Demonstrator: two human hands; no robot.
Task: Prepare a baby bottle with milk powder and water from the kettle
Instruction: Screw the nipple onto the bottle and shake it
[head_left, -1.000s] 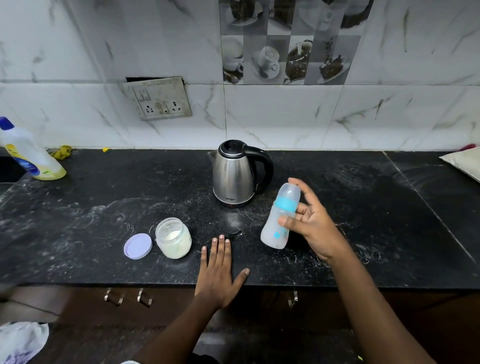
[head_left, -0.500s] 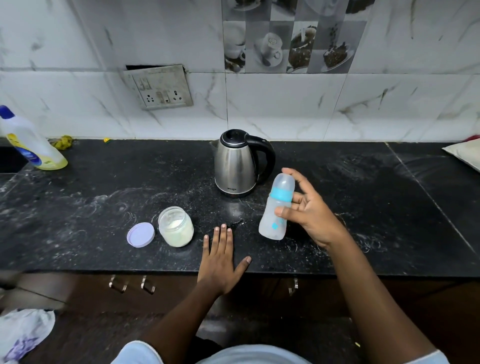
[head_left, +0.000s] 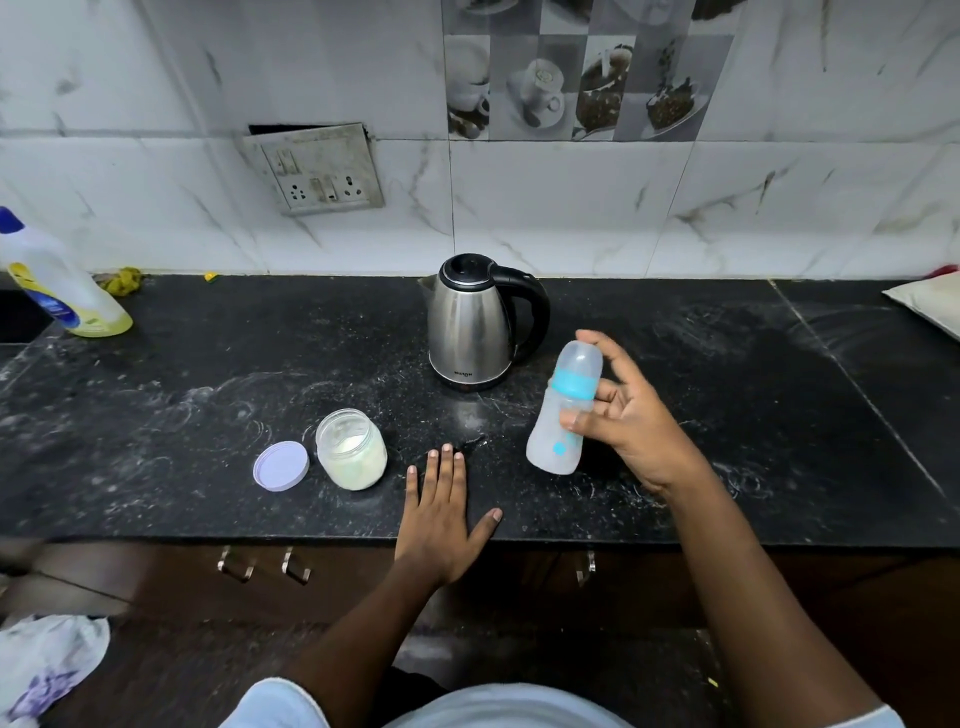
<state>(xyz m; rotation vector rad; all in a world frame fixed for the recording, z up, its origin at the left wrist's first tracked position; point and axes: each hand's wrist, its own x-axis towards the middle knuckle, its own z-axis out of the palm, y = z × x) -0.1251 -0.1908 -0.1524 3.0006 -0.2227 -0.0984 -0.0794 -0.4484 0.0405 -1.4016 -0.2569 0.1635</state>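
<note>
While our left hand (head_left: 441, 519) lies flat on the black counter (head_left: 208, 389) near its front edge, fingers straight and holding nothing, our right hand (head_left: 631, 426) grips the baby bottle (head_left: 548, 441), thumb across its front and fingers behind it. We hold the bottle tilted, its capped top with the teal ring leaning to the right, just in front and to the right of the steel kettle (head_left: 470, 322). We cannot tell whether its base touches the counter. The kettle stands upright with its lid down and its handle to the right. To the left of our left hand stands the open jar of milk powder (head_left: 352, 452), with its lilac lid (head_left: 280, 466) lying flat just beside it. A detergent bottle (head_left: 62, 286) stands at the counter's far left.
</note>
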